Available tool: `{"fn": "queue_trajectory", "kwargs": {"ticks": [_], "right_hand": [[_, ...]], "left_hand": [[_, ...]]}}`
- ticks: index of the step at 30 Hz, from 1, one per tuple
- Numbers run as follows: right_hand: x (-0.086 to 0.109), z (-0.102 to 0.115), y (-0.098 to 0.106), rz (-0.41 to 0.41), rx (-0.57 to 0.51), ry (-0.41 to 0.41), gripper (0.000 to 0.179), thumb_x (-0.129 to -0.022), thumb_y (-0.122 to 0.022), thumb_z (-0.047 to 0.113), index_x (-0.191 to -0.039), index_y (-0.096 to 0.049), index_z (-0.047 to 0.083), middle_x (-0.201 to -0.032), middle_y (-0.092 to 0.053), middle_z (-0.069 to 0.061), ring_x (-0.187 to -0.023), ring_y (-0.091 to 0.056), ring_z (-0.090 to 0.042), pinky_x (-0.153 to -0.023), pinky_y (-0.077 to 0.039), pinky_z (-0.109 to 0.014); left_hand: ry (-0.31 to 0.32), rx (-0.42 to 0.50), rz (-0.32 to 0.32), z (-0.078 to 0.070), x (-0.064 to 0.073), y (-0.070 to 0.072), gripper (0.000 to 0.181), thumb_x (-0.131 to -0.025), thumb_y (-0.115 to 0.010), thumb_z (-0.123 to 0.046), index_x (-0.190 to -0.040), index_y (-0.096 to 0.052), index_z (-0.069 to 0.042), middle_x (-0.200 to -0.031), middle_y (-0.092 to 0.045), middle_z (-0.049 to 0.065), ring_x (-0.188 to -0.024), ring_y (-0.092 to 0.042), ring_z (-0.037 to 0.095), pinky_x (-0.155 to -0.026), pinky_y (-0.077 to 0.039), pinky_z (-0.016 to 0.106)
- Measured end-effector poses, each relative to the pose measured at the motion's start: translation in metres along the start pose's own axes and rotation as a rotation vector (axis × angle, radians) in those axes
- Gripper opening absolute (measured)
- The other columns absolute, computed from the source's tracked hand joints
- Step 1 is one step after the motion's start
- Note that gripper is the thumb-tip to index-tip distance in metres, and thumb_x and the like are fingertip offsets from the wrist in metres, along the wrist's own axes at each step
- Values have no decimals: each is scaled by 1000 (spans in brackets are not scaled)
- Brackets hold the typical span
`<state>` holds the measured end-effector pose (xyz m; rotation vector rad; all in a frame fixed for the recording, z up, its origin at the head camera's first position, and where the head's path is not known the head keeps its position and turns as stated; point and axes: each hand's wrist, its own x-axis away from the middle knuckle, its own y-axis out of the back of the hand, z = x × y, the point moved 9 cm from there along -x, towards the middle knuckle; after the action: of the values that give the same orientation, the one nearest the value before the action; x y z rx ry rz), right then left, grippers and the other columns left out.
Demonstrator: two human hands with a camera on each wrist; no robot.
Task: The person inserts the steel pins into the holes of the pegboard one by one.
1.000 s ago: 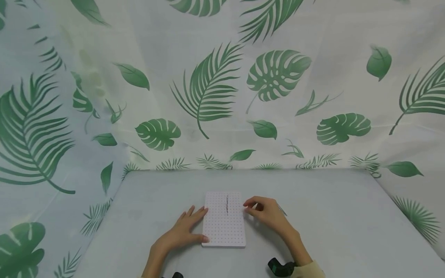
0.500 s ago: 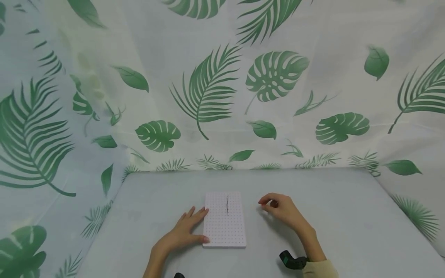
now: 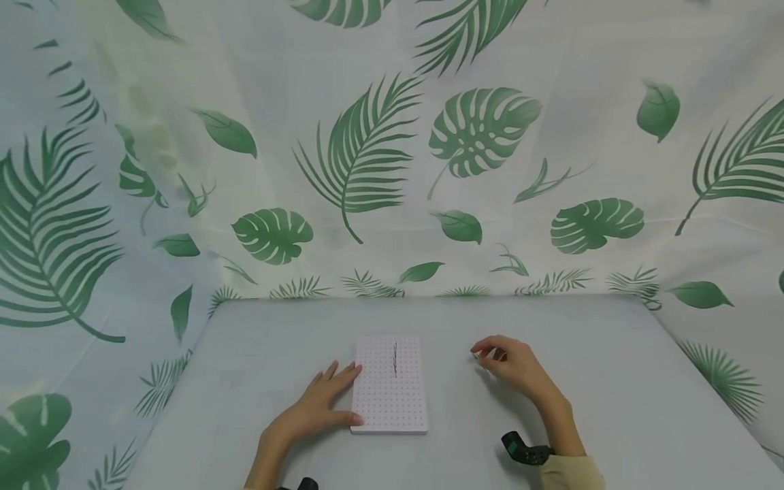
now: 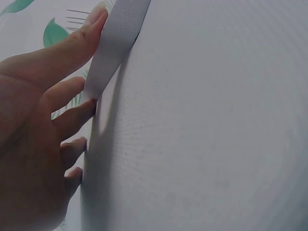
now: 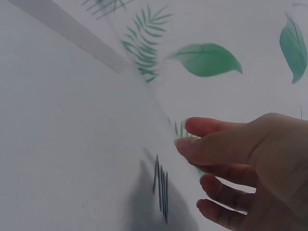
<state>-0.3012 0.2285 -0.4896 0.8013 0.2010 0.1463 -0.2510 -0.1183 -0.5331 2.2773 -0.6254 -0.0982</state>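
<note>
A white board dotted with rows of small holes [image 3: 390, 408] lies on the table. My left hand [image 3: 318, 405] spreads along its left side, with the thumb on the near corner and fingertips at the edge. Thin dark sticks [image 3: 395, 361] show on the upper part of the board, one behind another. My right hand [image 3: 508, 361] hovers over the table to the right of the board, its thumb and index finger close together. Nothing shows between these fingertips in the right wrist view. Several thin dark sticks [image 5: 163, 190] lie bunched on the table beside this hand.
The pale grey table [image 3: 275, 340] runs back to a white curtain with green leaves [image 3: 380, 150], which also rises on both sides. Black wrist devices [image 3: 527, 450] sit on both wrists, the left one only partly in view.
My right hand has moved away from the board's right edge, out to the right over the table. My left hand has stayed at the board's left side.
</note>
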Motion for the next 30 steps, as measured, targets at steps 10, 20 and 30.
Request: {"fn": "queue_trajectory", "kwargs": {"ticks": [10,20,30], "right_hand": [[0,-18,1,35,19,-19,24,-87,-79,5,-110,-77,11,-105,-71,-8,-92,-61,-21,-75,-52,-33],[3,-22,-3,55,18,40,35,-84,-81,6,-118,-74,9,-108,-69,-9,-98,-62,-24,-82,-53,-39],[3,-23,-10,53,53,61,43,-83,-83,9,-125,-71,7,-104,-66,-8,-96,-60,-23,-83,-52,-42]], "left_hand": [[19,15,2,0,-4,-1,95,-83,-83,-44,-158,-39,-8,-166,-34,17,-156,-12,50,-126,-5,68],[26,12,3,0,-3,-1,95,-82,-84,-44,-158,-40,-8,-166,-34,17,-157,-12,49,-127,-5,67],[25,3,1,0,0,0,95,-82,-84,-43,-158,-40,-7,-165,-35,17,-156,-12,50,-127,-5,67]]}}
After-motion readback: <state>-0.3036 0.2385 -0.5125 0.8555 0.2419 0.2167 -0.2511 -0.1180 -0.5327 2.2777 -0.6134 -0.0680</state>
